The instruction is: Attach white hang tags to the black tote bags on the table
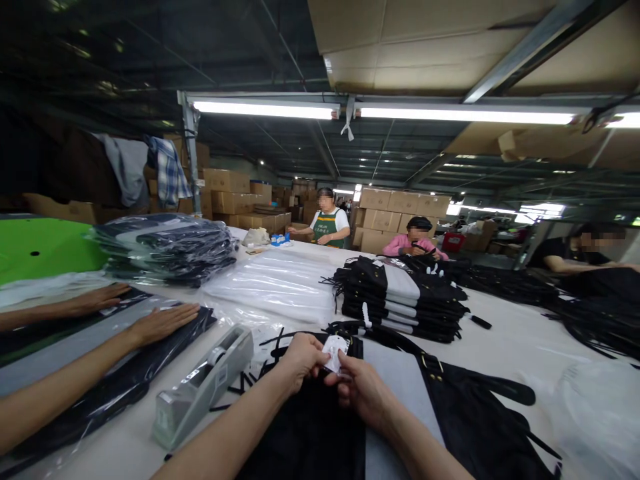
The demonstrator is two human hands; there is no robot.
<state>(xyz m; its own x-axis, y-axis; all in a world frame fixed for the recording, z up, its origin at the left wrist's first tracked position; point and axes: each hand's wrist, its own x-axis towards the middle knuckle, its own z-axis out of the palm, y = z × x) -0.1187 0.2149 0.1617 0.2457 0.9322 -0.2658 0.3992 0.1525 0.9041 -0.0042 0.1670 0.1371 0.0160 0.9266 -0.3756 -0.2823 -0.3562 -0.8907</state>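
My left hand (304,357) and my right hand (361,389) meet in the middle, closed on a small white tag (336,352) between thumbs and fingers. Beneath them a black bag (315,433) with a grey band lies flat on the table, its strap and brass-coloured buckle (440,365) to the right. Left of my left forearm stands a grey tape dispenser (205,387). Thin black strips (245,381) are scattered between the dispenser and the bag. My fingers hide part of the tag.
A co-worker's hands (163,325) press flat on a plastic-wrapped bag at left. Behind are wrapped bags (165,243), clear plastic sleeves (275,283) and stacked black bags (400,293). Clear plastic (600,413) lies at right. Several people work around the table.
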